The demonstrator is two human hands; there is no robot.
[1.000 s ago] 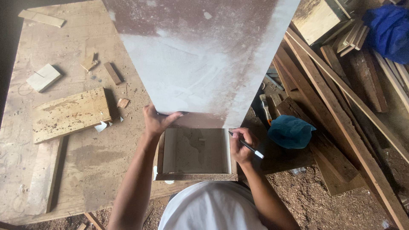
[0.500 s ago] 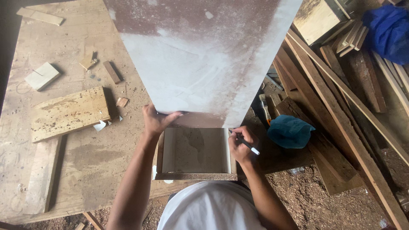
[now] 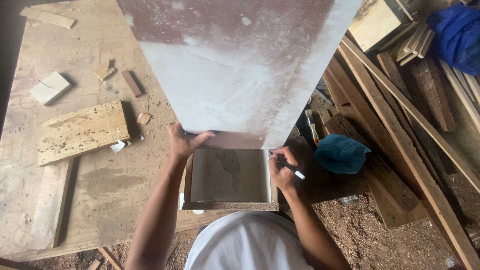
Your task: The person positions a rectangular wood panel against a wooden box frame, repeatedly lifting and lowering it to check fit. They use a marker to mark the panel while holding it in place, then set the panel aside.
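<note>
presently, bench entry. left hand (image 3: pixel 184 141): fingers curled over near edge of large dusty white panel (image 3: pixel 240 65), pinning it down on open wooden box (image 3: pixel 230 176) just below hand. right hand (image 3: pixel 284 167): closed around black pen (image 3: pixel 289 166), tip at box's right wall under panel edge. teal cloth (image 3: pixel 341 152) just right of pen hand; flat offcut board (image 3: pixel 82 131) well left of left hand, on desk (image 3: pixel 100 200). advice: keep panel pressed flat, pen tight against wall, one steady stroke.
</note>
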